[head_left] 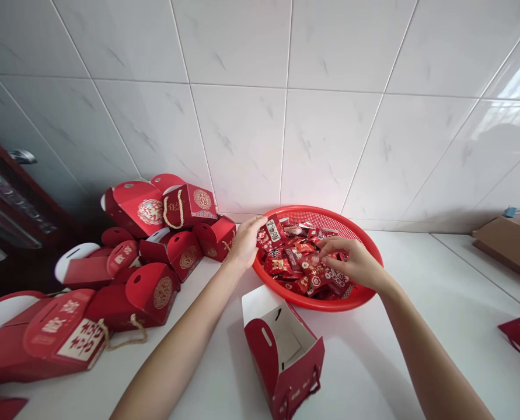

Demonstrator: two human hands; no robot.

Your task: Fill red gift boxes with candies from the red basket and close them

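Left hand [244, 242] pinches a packet [274, 231] at the basket's [330, 305] ten o'clock; right hand [351, 261] curls over plenty more – grip unclear. Seven o'clock, an unfilled box [286, 350] – assembled boxes [141, 291] at nine.

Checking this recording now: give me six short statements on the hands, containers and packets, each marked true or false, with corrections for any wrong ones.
1. The left hand and right hand are both at the round, red, perforated plastic basket. True.
2. The basket holds blue-wrapped packets. False: red-wrapped packets lie in it.
3. An open red cardboard box with a white inside stands nearer the camera than the basket. True.
4. The left hand is inside that box. False: it is at the basket's left side.
5. A plain brown cardboard box shows at the right. True.
6. No boxes stand left of the basket. False: a cluster of red cardboard gift boxes stands there.
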